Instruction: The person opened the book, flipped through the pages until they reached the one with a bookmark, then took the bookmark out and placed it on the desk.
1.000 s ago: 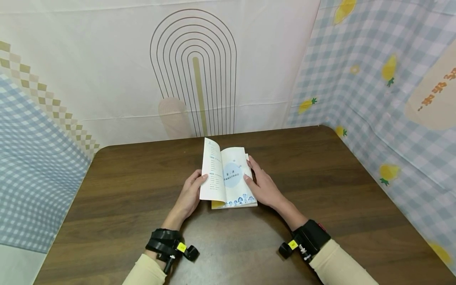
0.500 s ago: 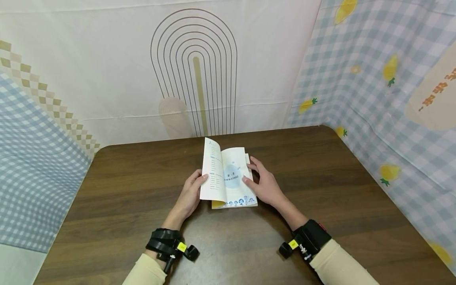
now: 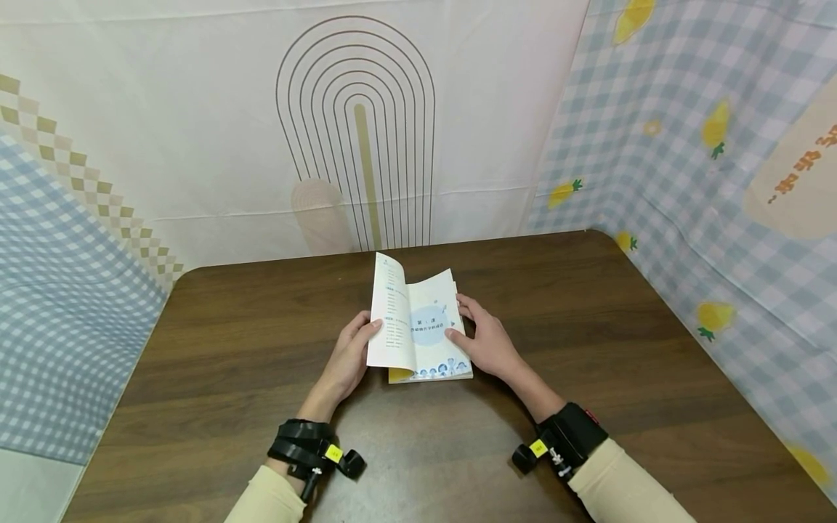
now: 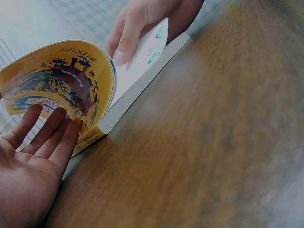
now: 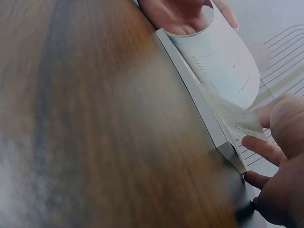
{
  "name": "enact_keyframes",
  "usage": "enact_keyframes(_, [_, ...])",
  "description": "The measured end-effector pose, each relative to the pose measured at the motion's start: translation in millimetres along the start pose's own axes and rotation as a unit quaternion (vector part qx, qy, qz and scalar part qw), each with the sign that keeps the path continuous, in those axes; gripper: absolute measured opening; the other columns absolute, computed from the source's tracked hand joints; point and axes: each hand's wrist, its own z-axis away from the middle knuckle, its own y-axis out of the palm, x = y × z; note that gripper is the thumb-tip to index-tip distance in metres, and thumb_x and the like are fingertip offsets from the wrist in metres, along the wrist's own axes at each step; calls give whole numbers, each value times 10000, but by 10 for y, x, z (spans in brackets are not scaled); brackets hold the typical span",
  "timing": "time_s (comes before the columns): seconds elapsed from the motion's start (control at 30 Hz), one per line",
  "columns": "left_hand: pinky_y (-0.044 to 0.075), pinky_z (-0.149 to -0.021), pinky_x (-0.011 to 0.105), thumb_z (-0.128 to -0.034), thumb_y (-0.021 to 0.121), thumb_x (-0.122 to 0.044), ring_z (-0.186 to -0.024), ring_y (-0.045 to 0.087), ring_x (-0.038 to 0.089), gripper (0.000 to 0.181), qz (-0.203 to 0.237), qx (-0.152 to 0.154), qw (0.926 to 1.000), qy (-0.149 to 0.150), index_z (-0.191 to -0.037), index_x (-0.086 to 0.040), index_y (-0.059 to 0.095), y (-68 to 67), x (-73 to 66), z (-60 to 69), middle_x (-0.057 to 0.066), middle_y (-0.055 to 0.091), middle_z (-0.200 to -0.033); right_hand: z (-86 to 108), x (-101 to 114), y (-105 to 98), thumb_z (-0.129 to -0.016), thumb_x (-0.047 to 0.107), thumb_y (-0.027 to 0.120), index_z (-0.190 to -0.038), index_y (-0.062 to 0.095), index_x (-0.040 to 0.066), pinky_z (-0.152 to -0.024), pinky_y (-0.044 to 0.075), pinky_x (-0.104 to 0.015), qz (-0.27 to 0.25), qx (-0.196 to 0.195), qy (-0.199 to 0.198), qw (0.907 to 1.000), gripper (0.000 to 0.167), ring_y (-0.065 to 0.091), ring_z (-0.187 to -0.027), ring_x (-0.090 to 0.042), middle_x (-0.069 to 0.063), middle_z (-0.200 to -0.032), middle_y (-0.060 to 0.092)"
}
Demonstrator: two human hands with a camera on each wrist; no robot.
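Though apart, both hands on book

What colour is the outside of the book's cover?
Mostly yellow: the cover bears a purple, blue and green picture, best seen in the left wrist view.

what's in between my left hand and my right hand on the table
An open book lies between your left hand and your right hand, touched by both; the head view shows it.

Book on table, fingers either side, cloth behind
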Motion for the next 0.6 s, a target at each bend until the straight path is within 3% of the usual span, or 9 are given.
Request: enact_keyframes(0.6, [579, -829, 313, -1123, 491, -293, -1078, 683, 219, 429, -41, 3, 10000, 7, -1416, 20, 486, -3, 5, -6, 202, 602, -1313, 8, 23, -7, -1027, 297, 700, -1578, 441, 40, -1199, 330, -559, 155, 58, 116, 9998, 660, 508, -1438, -324, -206, -1505, 579])
